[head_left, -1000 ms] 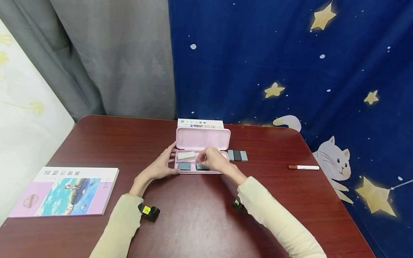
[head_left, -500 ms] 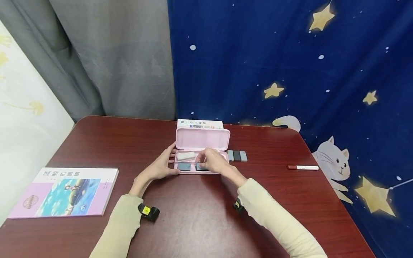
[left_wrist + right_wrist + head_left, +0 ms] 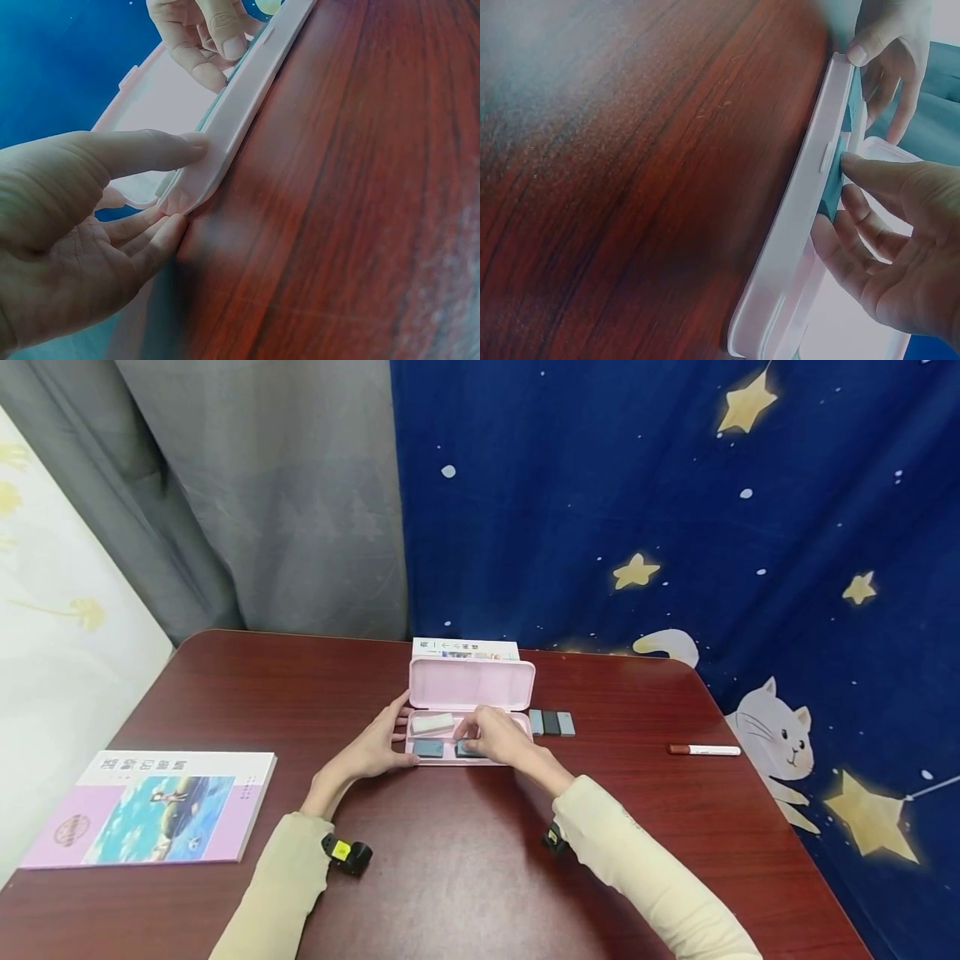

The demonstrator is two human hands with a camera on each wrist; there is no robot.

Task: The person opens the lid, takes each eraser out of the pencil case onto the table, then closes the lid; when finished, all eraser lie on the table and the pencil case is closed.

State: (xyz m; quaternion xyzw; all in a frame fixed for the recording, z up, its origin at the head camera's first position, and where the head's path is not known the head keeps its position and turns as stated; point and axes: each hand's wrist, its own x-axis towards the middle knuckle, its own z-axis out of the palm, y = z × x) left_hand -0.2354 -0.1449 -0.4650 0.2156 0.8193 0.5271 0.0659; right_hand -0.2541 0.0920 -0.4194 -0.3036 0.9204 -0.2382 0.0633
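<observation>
An open pink pencil case (image 3: 472, 683) stands in the middle of the table, lid raised at the back. My left hand (image 3: 372, 748) holds its left end, thumb (image 3: 169, 152) on the front wall and fingers round the corner. Inside, a white block (image 3: 432, 723) lies at back left, with a blue-grey rectangular block (image 3: 428, 748) in front of it. My right hand (image 3: 497, 735) reaches into the case and pinches a second blue-grey block (image 3: 833, 186) lying along the front wall, thumb on its face and fingers at its end. That hand hides the case's right part.
Right of the case lies a row of blue-grey and black blocks (image 3: 551, 722). A white and brown marker (image 3: 705, 750) is farther right. A picture book (image 3: 161, 810) lies at the left, and another book (image 3: 465, 647) shows behind the lid. Curtains (image 3: 322, 502) hang behind the table.
The block at my right fingers sits slightly lower and flatter in the case than a second ago. My left hand stays in place on the case.
</observation>
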